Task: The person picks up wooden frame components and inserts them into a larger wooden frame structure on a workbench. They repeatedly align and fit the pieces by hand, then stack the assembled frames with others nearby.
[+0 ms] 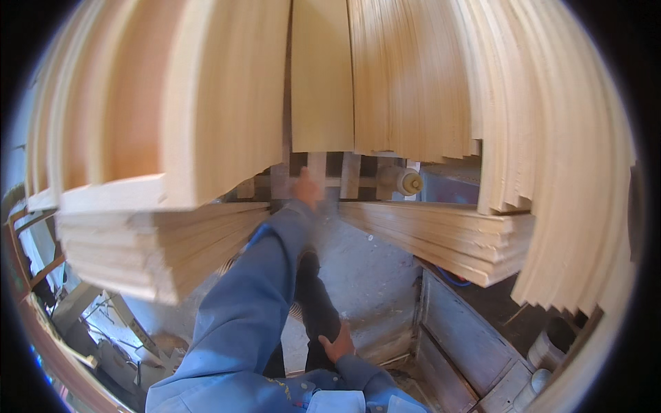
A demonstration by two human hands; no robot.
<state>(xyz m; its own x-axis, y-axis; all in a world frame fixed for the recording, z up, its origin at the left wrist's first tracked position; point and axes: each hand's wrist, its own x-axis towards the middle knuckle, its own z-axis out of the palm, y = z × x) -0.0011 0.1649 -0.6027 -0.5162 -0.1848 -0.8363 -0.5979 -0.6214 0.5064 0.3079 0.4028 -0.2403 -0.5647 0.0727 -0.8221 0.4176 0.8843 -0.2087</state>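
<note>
left hand point(306, 187) reaches forward to an upright wooden slat point(316, 170), grip unclear; right hand point(339, 343) open on thigh.

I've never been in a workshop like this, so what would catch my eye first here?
Tall pale wooden boards standing close together fill the whole upper view. Below them, the left hand in a blue sleeve reaches forward between two flat stacks of pale planks, while the right hand rests low on a dark trouser leg.

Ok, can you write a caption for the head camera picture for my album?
Between tall stacks of pale wooden boards, the left hand reaches forward while the right hand rests on a dark trouser leg.
</note>
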